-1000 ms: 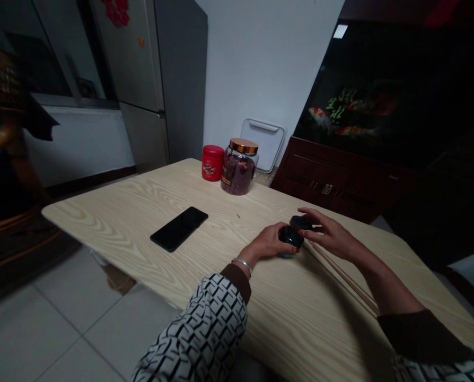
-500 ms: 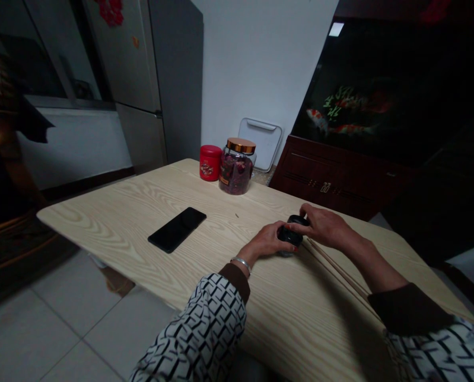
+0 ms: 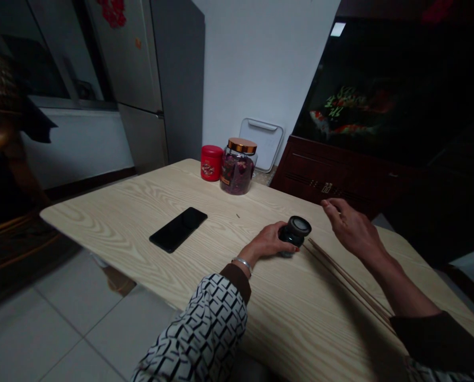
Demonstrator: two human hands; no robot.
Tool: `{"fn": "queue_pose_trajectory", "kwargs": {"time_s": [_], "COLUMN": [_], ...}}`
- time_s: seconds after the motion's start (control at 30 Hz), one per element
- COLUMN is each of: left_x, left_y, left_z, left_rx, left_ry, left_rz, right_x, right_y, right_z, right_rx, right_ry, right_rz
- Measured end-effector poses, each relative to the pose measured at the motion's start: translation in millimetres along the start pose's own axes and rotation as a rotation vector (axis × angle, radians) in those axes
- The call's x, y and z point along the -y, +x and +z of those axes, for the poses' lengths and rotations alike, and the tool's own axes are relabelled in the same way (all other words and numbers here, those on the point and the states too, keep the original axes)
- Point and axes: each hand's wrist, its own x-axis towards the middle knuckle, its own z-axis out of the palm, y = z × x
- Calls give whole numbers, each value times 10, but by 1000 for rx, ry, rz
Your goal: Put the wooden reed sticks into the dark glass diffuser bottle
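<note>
A small dark glass jar (image 3: 291,237) with a round black lid (image 3: 300,226) stands at the right half of the table. The lid sits tilted at its top. My left hand (image 3: 269,240) is wrapped round the jar's side, thumb towards me. My right hand (image 3: 352,225) hovers to the right of the lid, apart from it, fingers loosely bent and nothing seen in them. Several thin wooden sticks (image 3: 348,276) lie on the table from beside the jar towards my right sleeve, partly under my right forearm.
On the wood-grain table (image 3: 117,212) lie a black phone (image 3: 178,229) and a tiny dark scrap. A red canister (image 3: 211,163) and a large jar of dried flowers (image 3: 237,172) stand at the back. Beyond are a fridge (image 3: 179,79) and a fish tank (image 3: 364,106). A person (image 3: 6,138) is at far left.
My right hand has let go of the lid and moved right and away from the jar, uncovering the lid. My left hand keeps its grip on the jar.
</note>
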Motion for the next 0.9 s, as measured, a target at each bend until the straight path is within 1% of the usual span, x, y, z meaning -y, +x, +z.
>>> {"fn": "queue_pose_trajectory", "kwargs": {"time_s": [0.03, 0.07, 0.1, 0.17, 0.23, 0.33, 0.4, 0.47, 0.63, 0.77, 0.9], "left_x": [-4, -8, -13, -22, -24, -15, -10, -16, -63, -61, -38], "left_y": [0, -1, -1, -3, -3, 1, 2, -2, -24, -25, -25], "left_z": [1, 1, 1, -2, -5, -6, -7, -12, -27, -16, -3], "left_rx": [6, 11, 10, 6, 3, 10, 14, 14, 2, -8, 1], "left_ry": [-9, -16, -18, -6, 11, 8, -2, 7, 88, 56, 35], "left_rz": [-3, -4, -4, 0, 8, 9, 9, 16, 11, 6, 13], "right_x": [-20, -43, -66, -103, -121, -117, -109, -102, -77, -58, -57], "right_y": [-14, -21, -24, -23, -25, -41, -47, -41, -24, -56, -109], "right_z": [-8, -3, 16, 82, 165, 273, 324, 359, 384, 386, 416], "right_rx": [-48, -60, -43, 37, 123, 252, 313, 325, 273, 251, 232], "right_ry": [-6, 19, 67, 164, 225, 249, 255, 253, 184, 126, 151], "right_rz": [11, -1, -30, -117, -236, -391, -445, -459, -434, -396, -378]}}
